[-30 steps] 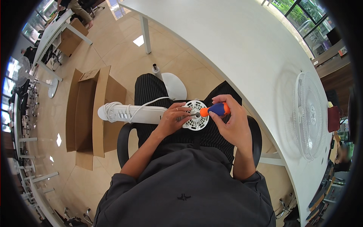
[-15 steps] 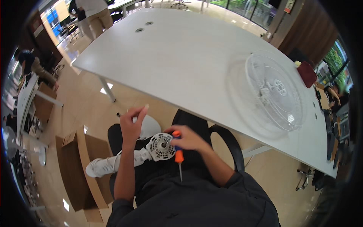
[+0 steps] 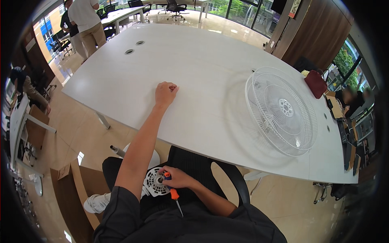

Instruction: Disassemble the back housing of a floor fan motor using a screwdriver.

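Observation:
My left hand [image 3: 166,94] is stretched out over the white table [image 3: 194,77], its fingers curled shut. Whatever they may hold is hidden. At my lap, my right hand [image 3: 179,178] grips an orange and blue screwdriver [image 3: 174,193], its shaft pointing down toward my body. The same hand rests against a white, slotted round fan motor housing [image 3: 153,184], whose lower part is covered by my left arm. On the right side of the table lies a round white wire fan guard [image 3: 279,109].
An opened cardboard box [image 3: 67,198] stands on the floor at my left, by my white shoe [image 3: 97,203]. A round white base [image 3: 154,158] is partly under the table edge. A dark red bag [image 3: 315,84] sits at the far right. People stand at the back left.
My left hand has moved from above my lap, forward over the table. My right hand still holds the screwdriver by the motor housing. The view has tilted up a little.

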`<state>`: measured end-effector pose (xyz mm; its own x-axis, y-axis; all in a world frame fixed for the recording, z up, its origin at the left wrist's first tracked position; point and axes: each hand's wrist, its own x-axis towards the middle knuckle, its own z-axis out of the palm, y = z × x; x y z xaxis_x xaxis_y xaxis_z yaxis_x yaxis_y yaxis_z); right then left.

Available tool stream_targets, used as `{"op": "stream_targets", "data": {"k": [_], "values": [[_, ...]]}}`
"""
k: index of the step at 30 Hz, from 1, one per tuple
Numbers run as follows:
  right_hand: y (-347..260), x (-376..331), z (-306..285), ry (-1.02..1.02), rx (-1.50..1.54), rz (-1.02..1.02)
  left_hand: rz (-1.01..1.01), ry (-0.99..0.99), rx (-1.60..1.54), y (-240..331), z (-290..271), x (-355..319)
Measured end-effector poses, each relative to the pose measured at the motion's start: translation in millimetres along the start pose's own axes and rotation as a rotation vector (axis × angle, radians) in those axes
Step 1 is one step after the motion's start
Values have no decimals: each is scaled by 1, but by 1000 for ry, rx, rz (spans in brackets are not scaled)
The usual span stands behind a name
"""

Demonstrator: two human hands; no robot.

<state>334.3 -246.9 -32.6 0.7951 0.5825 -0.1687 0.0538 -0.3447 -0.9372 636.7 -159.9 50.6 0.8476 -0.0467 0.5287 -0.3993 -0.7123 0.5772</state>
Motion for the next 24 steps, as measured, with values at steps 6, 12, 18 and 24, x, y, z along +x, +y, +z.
{"op": "stream_targets", "data": {"k": [6,12,18,24], "values": [[23,5,2,5,47,-61,140,84,-124,-46,32,6],[12,-9,5,7,51,-18,59,161,-179,21,-99,-92],[17,-2,4,9,12,-56,-239,230,-167,5,-173,-262],[10,-22,-16,-27,49,23,-255,-118,-201,6,-157,-355]]}}
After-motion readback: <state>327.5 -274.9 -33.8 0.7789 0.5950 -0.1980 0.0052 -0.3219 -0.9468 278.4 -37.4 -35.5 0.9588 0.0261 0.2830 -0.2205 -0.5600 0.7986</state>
